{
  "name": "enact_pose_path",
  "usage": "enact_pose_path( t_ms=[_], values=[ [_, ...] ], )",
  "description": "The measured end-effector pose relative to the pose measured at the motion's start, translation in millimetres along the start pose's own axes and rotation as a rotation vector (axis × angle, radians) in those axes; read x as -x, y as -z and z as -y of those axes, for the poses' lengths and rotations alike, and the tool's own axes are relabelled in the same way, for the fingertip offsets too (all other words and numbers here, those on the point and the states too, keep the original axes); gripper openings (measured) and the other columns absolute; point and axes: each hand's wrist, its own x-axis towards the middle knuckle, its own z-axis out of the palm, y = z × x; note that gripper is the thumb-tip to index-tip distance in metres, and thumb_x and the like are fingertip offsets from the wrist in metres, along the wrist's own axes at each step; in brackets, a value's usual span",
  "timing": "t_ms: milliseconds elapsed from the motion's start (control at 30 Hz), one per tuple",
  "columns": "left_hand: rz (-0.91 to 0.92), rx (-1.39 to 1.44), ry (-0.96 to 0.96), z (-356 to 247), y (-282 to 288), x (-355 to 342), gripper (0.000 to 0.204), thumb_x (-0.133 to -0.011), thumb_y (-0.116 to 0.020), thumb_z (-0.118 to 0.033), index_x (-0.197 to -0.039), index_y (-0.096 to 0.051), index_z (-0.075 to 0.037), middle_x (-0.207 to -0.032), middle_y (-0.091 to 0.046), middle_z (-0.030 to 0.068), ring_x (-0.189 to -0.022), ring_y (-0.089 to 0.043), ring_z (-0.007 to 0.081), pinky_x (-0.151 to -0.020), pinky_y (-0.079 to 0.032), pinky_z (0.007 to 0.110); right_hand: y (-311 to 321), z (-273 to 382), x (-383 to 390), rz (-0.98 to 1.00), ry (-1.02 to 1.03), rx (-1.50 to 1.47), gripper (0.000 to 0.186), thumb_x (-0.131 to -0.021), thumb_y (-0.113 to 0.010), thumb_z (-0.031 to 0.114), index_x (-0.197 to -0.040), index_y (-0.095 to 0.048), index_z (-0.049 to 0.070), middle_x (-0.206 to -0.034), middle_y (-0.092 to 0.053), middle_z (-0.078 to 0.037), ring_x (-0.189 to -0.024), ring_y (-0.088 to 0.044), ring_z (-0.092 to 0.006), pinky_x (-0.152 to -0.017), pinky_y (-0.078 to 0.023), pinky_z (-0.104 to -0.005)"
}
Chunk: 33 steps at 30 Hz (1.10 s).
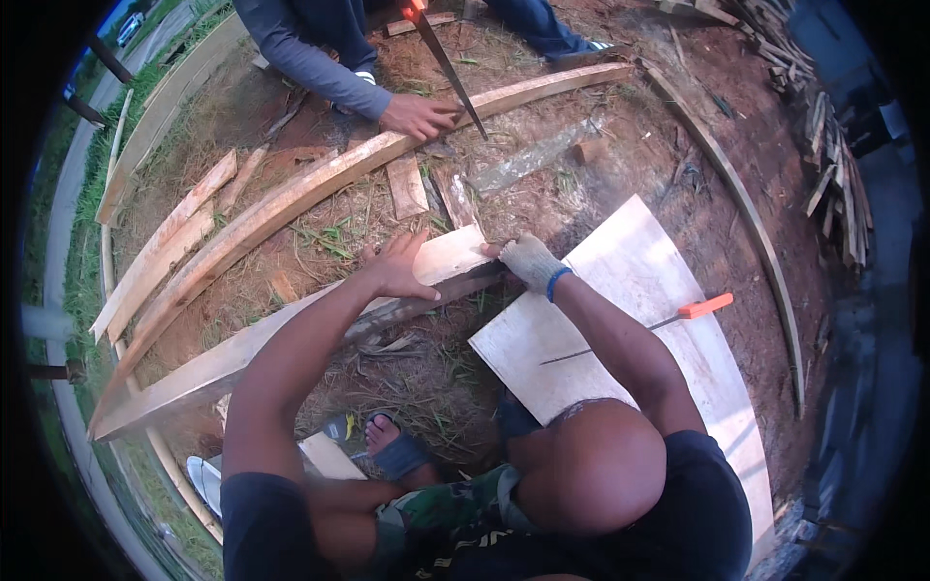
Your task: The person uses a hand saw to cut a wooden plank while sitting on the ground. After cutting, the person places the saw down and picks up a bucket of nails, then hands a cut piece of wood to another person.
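A long squared wooden beam (pixel 262 339) runs from the lower left up to the middle. My left hand (pixel 397 268) lies on its top near the right end, bare, with fingers spread. My right hand (pixel 531 263), in a pale knitted glove, is closed around that end, its bare thumb on top. What its fingers do under the beam is hidden. Right of it, a wide pale wooden board (pixel 639 252) lies at a slant. Across this board rests a handsaw (pixel 705 306) with an orange handle, its blade passing beneath my right forearm.
Ahead, a co-worker's hand (pixel 421 116) presses on a second long beam (pixel 281 198), beside another orange-handled handsaw (pixel 446 68). A thin strip (pixel 741 189) stretches along the right. Offcuts (pixel 407 186) lie on the dirt, and scrap wood (pixel 841 184) is piled far right.
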Motion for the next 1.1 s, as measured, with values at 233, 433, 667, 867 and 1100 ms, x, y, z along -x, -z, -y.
enact_pose_path(
  t_ms=[233, 433, 667, 867, 1100],
  values=[
    [-0.115, 0.017, 0.034, 7.1, -7.9, 19.2, 0.136, -0.057, -0.092, -0.057, -0.170, -0.025, -0.021, -0.158, -0.040, 0.0248, -0.148, -0.036, 0.0447, -0.123, -0.019, 0.063, 8.1, 43.5, 49.8, -0.020, 0.150, 0.210, 0.062, -0.095, -0.074, 0.046, -0.125, -0.071, -0.008, -0.105, -0.075, -0.031, -0.105, -0.073, -0.0425, -0.094, -0.055, -0.0459],
    [-0.390, -0.100, 0.019, -15.9, -10.8, 50.3, 0.133, -0.055, -0.095, -0.047, -0.168, -0.030, -0.022, -0.150, -0.040, 0.0241, -0.144, -0.035, 0.0441, -0.121, -0.020, 0.059, 72.9, 3.3, 80.3, -0.398, 0.476, 0.564, 0.057, -0.093, -0.070, 0.021, -0.146, -0.053, 0.007, -0.139, -0.061, -0.021, -0.121, -0.064, -0.0370, -0.103, -0.054, -0.0459],
    [-0.392, -0.099, -0.029, -31.3, -11.0, 69.6, 0.130, -0.055, -0.094, -0.041, -0.166, -0.032, -0.019, -0.147, -0.038, 0.0233, -0.141, -0.036, 0.0442, -0.121, -0.020, 0.059, 269.8, -91.3, 169.9, -0.540, 0.086, 1.033, 0.062, -0.077, -0.073, 0.002, -0.136, -0.061, 0.013, -0.133, -0.063, -0.016, -0.119, -0.066, -0.0375, -0.101, -0.054, -0.0495],
    [-0.468, -0.126, -0.051, -36.0, -6.8, 94.3, 0.130, -0.053, -0.094, -0.039, -0.166, -0.032, -0.018, -0.145, -0.039, 0.0236, -0.140, -0.036, 0.0444, -0.120, -0.022, 0.059, 330.3, -159.8, 232.5, -0.488, -0.158, 1.100, 0.054, -0.077, -0.085, 0.009, -0.128, -0.069, 0.020, -0.142, -0.062, -0.018, -0.127, -0.063, -0.0405, -0.107, -0.052, -0.0481],
    [-0.428, -0.052, -0.119, -46.1, 15.9, 130.4, 0.131, -0.051, -0.094, -0.040, -0.165, -0.034, -0.016, -0.145, -0.039, 0.0243, -0.140, -0.036, 0.0438, -0.118, -0.024, 0.058, 323.7, -196.3, 244.6, -0.645, -0.015, 1.154, 0.041, -0.083, -0.085, 0.015, -0.119, -0.067, 0.016, -0.159, -0.048, -0.016, -0.136, -0.057, -0.0419, -0.112, -0.048, -0.0527]
  ],
)
